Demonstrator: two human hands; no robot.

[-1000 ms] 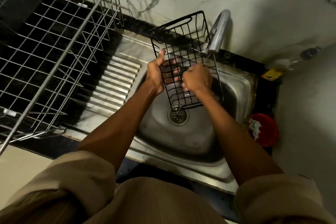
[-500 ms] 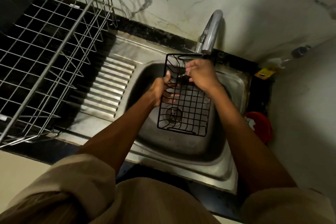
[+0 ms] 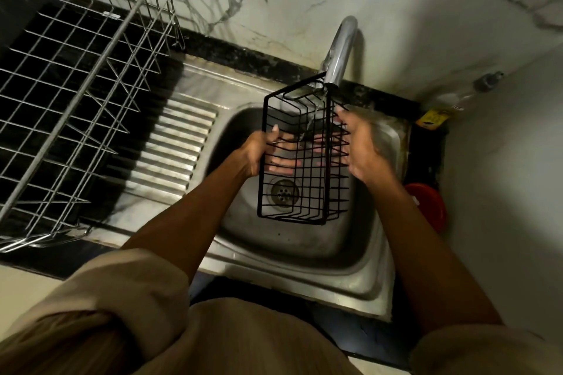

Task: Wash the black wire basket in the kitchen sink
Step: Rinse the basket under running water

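The black wire basket (image 3: 307, 192) hangs over the steel sink (image 3: 304, 240), its far end just under the chrome tap (image 3: 339, 52). A thin stream of water runs from the tap into the basket. My left hand (image 3: 259, 152) grips the basket's left side, thumb on the rim and fingers showing through the wires. My right hand (image 3: 362, 146) holds the right side, with its fingers curled in through the wire wall. The drain (image 3: 285, 190) shows through the basket's mesh.
A large steel wire dish rack (image 3: 76, 100) stands on the black counter at the left, next to the ribbed drainboard (image 3: 176, 146). A red lid or bowl (image 3: 429, 210) and a yellow-labelled bottle (image 3: 438, 113) sit at the sink's right. Marble wall behind.
The basket went from upright against the tap down into the sink. Now it is turned on its side under the running water, and my right hand has shifted from its far end to its right side.
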